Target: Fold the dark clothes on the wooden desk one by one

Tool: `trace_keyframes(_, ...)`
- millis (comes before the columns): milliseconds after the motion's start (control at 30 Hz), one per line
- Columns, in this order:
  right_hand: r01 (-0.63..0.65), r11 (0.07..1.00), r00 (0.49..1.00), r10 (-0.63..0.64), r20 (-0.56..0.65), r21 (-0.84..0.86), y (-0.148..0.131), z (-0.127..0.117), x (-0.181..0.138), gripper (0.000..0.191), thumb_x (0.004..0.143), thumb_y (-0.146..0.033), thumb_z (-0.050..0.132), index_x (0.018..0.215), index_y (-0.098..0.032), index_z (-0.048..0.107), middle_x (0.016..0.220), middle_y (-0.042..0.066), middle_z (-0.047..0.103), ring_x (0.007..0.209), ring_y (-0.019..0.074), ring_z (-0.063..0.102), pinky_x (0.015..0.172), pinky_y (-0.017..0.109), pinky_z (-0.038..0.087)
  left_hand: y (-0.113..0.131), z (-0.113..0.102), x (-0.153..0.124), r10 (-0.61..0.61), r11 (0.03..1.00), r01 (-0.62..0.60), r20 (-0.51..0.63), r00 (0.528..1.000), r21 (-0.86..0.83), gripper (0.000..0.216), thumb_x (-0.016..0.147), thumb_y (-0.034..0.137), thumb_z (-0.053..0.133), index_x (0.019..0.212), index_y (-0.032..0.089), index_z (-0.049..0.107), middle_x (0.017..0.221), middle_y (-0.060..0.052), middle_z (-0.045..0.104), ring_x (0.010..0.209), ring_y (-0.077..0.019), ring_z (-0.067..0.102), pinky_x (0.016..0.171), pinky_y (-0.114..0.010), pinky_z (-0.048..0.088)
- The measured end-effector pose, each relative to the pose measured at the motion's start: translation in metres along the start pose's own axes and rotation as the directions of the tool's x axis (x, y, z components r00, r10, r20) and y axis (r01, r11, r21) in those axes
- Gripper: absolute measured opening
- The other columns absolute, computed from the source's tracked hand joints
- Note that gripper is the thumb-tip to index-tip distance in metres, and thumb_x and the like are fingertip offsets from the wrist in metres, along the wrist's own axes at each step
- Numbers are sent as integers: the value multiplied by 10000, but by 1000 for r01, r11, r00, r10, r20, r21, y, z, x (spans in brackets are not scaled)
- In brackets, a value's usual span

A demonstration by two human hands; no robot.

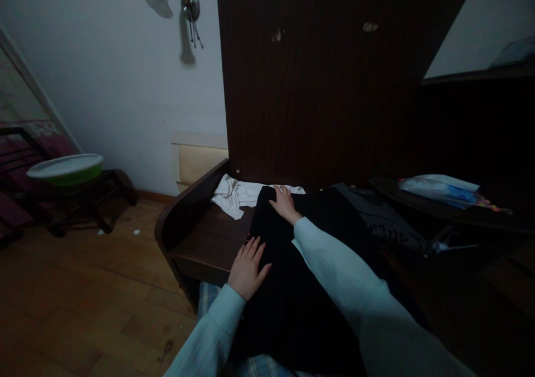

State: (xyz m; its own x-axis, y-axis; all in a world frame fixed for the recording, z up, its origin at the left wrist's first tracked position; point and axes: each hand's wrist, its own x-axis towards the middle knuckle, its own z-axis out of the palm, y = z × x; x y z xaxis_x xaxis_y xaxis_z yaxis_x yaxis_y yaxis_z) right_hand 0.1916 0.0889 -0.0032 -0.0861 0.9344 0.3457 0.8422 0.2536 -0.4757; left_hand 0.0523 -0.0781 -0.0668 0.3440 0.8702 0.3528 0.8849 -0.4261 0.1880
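A black garment (292, 276) lies spread over a dark wooden desk (204, 243) in front of me. My left hand (247, 268) rests flat on the garment's near left edge, fingers stretched out. My right hand (284, 203) lies palm down on the garment's far end, fingers extended, close to a crumpled white cloth (236, 194) at the back of the desk. Both arms wear pale long sleeves. Neither hand grips anything.
A dark wooden panel (317, 76) rises behind the desk. A grey striped garment (384, 223) lies to the right, and a plastic packet (438, 189) sits on a dark shelf. A green basin (67, 170) rests on a stand at the left, on the wooden floor.
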Motion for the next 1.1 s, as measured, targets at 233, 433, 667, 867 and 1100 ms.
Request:
trace_keyframes(233, 16, 976, 994, -40, 106, 218, -4, -34, -95, 62, 728, -218, 527, 717, -202, 586, 685, 20, 600, 633, 134, 534, 616, 245, 408, -17, -6, 5, 51, 976, -43, 31, 998, -213, 408, 809, 305, 441, 1200, 189, 456, 1311, -98, 426, 1232, -216, 344, 991, -428, 328)
trace_keyframes(433, -206, 892, 951, 85, 299, 403, 3, -48, -186, 289, 755, -384, 490, 576, -180, 587, 475, -3, 566, 419, 108, 508, 423, 209, 348, -39, -12, 7, -11, 869, -2, -23, 1000, -495, 325, 786, 202, 442, 1102, 190, 519, 1267, -90, 465, 1172, -173, 424, 993, -364, 338)
trace_keyframes(667, -191, 979, 966, 199, 166, -68, -17, -43, -220, 321, 721, -484, 520, 564, -226, 629, 557, 42, 641, 525, 169, 584, 457, 245, 290, -43, -5, 9, -181, 867, 131, -58, 982, -482, 325, 745, 216, 506, 1068, 189, 537, 1227, -89, 484, 1123, -193, 463, 930, -367, 403)
trace_keyframes(867, -191, 981, 966, 194, 171, -32, -24, -24, -230, 254, 753, -331, 501, 533, -221, 566, 561, 38, 630, 513, 158, 579, 461, 237, 298, -52, -7, 19, -108, 928, 109, 21, 994, -357, 301, 760, 254, 497, 1045, 196, 574, 1197, -72, 537, 1127, -203, 466, 967, -388, 368)
trace_keyframes(1100, -223, 904, 971, 171, 169, 364, -8, -3, -236, 132, 721, -156, 413, 648, -204, 511, 581, 16, 599, 537, 128, 569, 484, 201, 391, -58, -6, 20, -80, 929, 82, 18, 997, -361, 319, 769, 304, 475, 1062, 216, 566, 1212, -60, 530, 1129, -200, 468, 962, -393, 372)
